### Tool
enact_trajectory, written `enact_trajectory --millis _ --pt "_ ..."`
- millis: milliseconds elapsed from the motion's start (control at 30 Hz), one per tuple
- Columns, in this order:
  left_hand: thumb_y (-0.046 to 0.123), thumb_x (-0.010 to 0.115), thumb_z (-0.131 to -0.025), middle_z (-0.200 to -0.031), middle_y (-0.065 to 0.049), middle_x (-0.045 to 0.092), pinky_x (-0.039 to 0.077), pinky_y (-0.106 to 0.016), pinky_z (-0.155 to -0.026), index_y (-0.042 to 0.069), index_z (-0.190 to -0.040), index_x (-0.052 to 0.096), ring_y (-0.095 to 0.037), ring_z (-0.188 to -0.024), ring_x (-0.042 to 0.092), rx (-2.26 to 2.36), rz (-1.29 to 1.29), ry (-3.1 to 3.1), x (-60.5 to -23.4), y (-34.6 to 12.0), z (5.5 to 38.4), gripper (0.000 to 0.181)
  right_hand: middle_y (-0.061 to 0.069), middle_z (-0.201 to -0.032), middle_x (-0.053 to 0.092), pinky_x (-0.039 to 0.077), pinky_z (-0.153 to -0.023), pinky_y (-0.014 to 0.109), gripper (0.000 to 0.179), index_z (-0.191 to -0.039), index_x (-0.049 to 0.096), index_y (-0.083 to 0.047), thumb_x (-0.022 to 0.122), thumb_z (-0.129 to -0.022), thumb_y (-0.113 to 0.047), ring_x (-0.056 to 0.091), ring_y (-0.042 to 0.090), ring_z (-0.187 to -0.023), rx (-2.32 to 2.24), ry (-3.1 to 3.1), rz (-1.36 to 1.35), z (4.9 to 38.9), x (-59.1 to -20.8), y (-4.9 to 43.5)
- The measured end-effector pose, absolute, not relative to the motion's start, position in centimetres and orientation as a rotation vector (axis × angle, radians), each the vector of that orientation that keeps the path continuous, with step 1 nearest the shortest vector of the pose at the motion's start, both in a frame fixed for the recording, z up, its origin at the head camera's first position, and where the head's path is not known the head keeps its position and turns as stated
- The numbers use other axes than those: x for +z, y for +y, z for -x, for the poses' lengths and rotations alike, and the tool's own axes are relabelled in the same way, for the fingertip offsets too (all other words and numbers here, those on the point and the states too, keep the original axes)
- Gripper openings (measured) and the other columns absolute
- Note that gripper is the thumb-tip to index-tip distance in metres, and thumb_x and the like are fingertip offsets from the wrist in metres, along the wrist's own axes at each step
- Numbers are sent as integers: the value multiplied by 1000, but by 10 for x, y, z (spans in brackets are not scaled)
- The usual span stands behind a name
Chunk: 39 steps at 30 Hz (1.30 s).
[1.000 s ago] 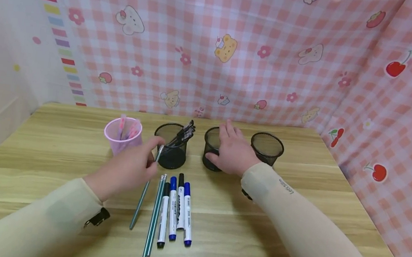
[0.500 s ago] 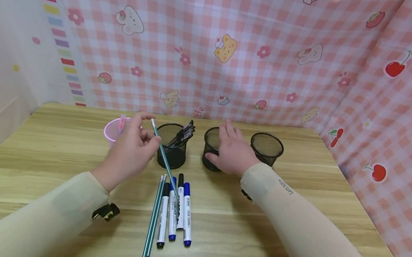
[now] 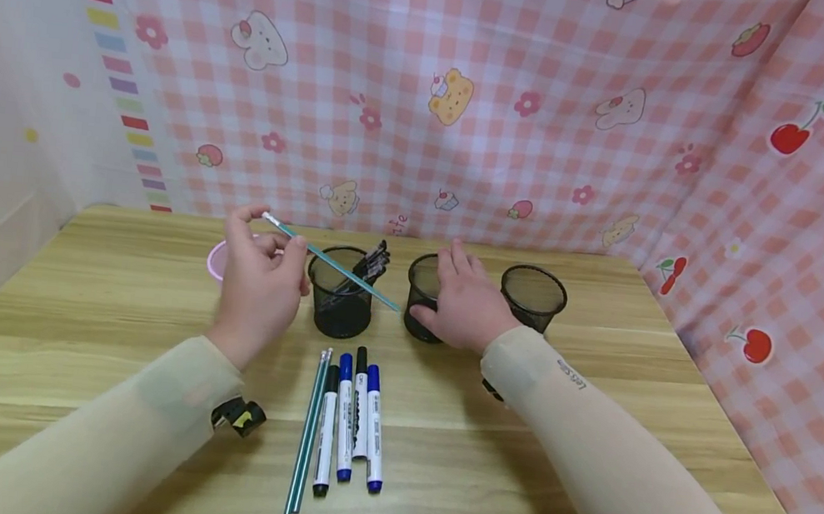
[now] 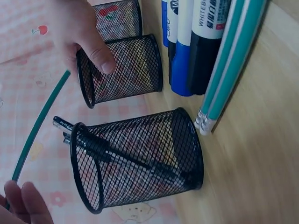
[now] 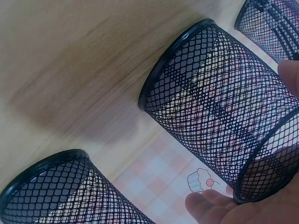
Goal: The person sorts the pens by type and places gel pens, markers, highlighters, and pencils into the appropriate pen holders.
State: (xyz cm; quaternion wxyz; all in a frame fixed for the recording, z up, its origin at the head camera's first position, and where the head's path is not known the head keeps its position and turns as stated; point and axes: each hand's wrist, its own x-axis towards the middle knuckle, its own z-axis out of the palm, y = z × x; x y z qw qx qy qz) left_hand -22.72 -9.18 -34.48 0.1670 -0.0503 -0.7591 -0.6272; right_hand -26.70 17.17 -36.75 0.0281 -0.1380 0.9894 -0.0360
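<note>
My left hand point(image 3: 258, 287) pinches a teal pencil point(image 3: 350, 274) near its white eraser end. The pencil slants down to the right above a black mesh pen holder point(image 3: 341, 317) with several black pens point(image 3: 372, 263) in it. In the left wrist view the pencil point(image 4: 39, 122) stands clear of that holder's rim. My right hand point(image 3: 463, 300) holds the middle black mesh pen holder point(image 3: 422, 291), thumb on the near side and fingers over the rim. In the right wrist view, nothing shows inside this holder point(image 5: 219, 93).
Two more teal pencils point(image 3: 308, 434) and several whiteboard markers point(image 3: 351, 422) lie on the wooden table point(image 3: 113, 301). A pink pen holder point(image 3: 215, 261) is mostly hidden behind my left hand. Another black mesh holder point(image 3: 534, 295) stands at the right. A checked cloth point(image 3: 393, 146) hangs behind.
My left hand has risen and moved slightly left with the pencil. The pencil has turned from pointing down to a flatter slant, its tip swinging right. My right hand has stayed put.
</note>
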Motion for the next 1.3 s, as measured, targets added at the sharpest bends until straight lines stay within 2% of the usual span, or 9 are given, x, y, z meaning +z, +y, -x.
enact_trajectory --millis 300,533,733,867,1033,1300 --pt "5 54 -107 -97 -4 55 55 -22 -56 14 -143 27 -16 -58 55 -1896 172 -1773 -356 -75 235 46 22 -177 0 20 -133 51 100 -167 13 1 58 -102 -60 14 42 -163 -95 3058 437 266 -366 171" --pt "4 58 -106 -98 -3 56 54 -20 -55 13 -140 31 -9 -58 54 -1917 181 -1682 -363 -61 238 44 22 -177 1 21 -133 51 100 -167 13 1 58 -102 -60 15 42 -163 -105 3060 433 266 -367 171" --pt "3 59 -105 -99 -2 58 56 -23 -57 8 -141 32 -10 -61 55 -1834 252 -1720 -369 -54 241 45 22 -177 2 21 -132 51 100 -167 13 1 59 -102 -59 15 41 -163 -116 3061 431 266 -366 171" --pt "3 59 -105 -100 -1 57 53 -20 -57 6 -140 33 -10 -62 55 -1774 283 -1750 -370 -49 243 43 21 -177 0 22 -132 51 100 -167 12 0 59 -102 -60 14 41 -163 -119 3060 423 266 -365 171" --pt "3 59 -105 -100 -4 58 46 -16 -58 3 -139 33 -8 -66 53 -1726 313 -1778 -374 -42 242 43 20 -177 -2 23 -132 51 101 -168 12 0 59 -102 -60 13 41 -163 -135 3055 410 266 -365 171" --pt "2 61 -104 -100 -14 61 46 -15 -63 0 -139 37 -8 -71 54 -1674 319 -1816 -377 -36 239 42 21 -177 -1 24 -131 52 101 -167 13 0 60 -101 -60 15 42 -163 -129 3068 414 266 -366 170"
